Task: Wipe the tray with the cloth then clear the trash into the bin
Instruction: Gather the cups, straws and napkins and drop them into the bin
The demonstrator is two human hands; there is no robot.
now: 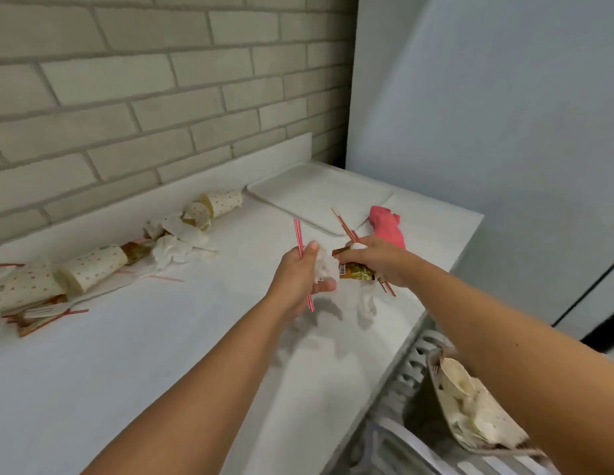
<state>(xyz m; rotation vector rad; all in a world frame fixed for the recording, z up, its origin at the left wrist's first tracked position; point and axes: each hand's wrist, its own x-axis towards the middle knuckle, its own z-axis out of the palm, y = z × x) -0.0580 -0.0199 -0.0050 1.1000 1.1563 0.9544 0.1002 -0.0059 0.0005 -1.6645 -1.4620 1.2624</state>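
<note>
The white tray (312,197) lies at the back right of the counter. The pink cloth (387,226) sits just in front of its right corner. My left hand (300,272) grips a red-striped straw (300,248) and a crumpled napkin (324,269). Beside it, my right hand (381,258) holds a shiny snack wrapper (355,270), more straws (345,224) and a tissue over the counter's right side. The bin (425,378) stands below the counter edge at lower right, with used cups and paper inside.
Spotted paper cups (93,267), crumpled napkins (177,248), wrappers and loose straws lie along the brick wall at the left and back. A white cabinet (504,132) rises at the right.
</note>
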